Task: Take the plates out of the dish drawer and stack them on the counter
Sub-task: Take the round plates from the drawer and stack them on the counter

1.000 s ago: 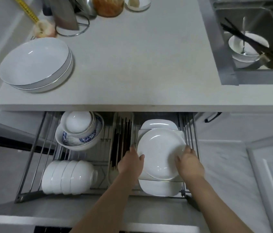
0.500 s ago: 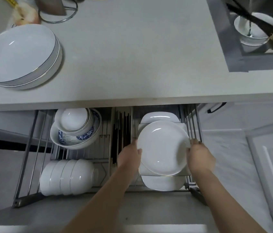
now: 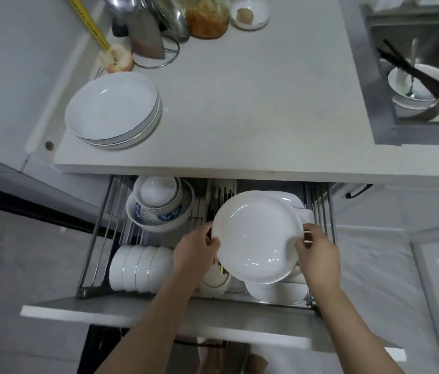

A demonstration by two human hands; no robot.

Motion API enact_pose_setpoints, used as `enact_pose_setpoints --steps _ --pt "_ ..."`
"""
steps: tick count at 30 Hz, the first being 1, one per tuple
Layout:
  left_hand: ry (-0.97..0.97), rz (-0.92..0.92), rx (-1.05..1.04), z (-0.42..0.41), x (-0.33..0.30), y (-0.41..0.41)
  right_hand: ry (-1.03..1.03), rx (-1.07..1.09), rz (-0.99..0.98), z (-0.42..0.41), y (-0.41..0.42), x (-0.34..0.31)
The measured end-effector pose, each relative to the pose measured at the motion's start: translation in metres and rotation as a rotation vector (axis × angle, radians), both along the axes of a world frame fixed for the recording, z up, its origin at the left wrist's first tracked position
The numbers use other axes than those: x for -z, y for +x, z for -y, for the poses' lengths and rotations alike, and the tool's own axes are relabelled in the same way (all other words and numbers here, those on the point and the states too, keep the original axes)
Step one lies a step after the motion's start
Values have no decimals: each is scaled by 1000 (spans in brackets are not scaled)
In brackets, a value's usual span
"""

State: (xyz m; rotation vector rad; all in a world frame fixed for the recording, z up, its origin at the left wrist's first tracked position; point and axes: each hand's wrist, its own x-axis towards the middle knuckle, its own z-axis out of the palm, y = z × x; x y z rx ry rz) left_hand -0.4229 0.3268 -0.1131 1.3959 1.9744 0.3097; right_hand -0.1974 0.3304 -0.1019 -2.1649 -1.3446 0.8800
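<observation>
A round white plate hangs above the right side of the open dish drawer. My left hand grips its left rim and my right hand grips its right rim. Under it more white plates stay in the wire rack, partly hidden, and another plate shows at the drawer's front. On the grey counter a stack of white deep plates sits at the left.
The drawer's left half holds nested bowls and a row of white bowls on their sides. At the counter's back stand a jar, a small dish and a wire rack with utensils. A sink with a bowl lies right.
Both hands have lifted the round plate up out of the rack and a little to the left. The camera view has shifted, showing more of the counter's back.
</observation>
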Motion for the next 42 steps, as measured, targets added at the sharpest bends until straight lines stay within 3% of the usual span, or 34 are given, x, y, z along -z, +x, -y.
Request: enact_pose_setpoints --steps 11,22,29,42 --pt "214 -59 -173 17 -100 -78 88 -262 -46 -21 -71 -98" --pt "324 -174 -358 -43 -183 -161 176 -373 -30 -93 -160 -173" --pt "280 -201 -352 -111 -195 -217 198 -408 -83 -155 -212 -191" --pt "253 -301 -363 -178 -163 -259 107 -358 -127 -211 -259 -159"
